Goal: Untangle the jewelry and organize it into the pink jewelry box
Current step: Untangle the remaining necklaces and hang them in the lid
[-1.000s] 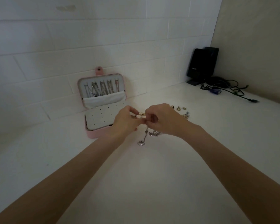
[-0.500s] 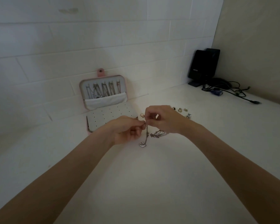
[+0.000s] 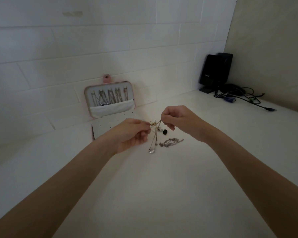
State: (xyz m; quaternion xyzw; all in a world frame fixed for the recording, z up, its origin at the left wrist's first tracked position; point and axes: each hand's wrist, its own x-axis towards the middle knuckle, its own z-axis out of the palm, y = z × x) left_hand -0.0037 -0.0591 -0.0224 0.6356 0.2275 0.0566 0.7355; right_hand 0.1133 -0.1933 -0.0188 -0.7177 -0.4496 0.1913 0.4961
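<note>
A tangle of thin chains (image 3: 154,133) hangs between my two hands above the white table. My left hand (image 3: 131,134) pinches its left end at a small gold ring. My right hand (image 3: 177,120) pinches the right end. A silver pendant (image 3: 151,150) dangles from the tangle down to the table. A silver bracelet (image 3: 171,142) lies on the table just right of it. The pink jewelry box (image 3: 110,107) stands open against the wall behind my left hand, with several necklaces hanging in its lid.
A small black piece (image 3: 165,131) and a pale piece lie on the table under my right hand. A black speaker (image 3: 214,71) and a heap of cables (image 3: 237,97) occupy the far right corner. White tiled wall runs behind the box.
My hands have drawn a little apart and the tangle now stretches between them. The view has shifted, so the small pieces by my right hand are mostly hidden.
</note>
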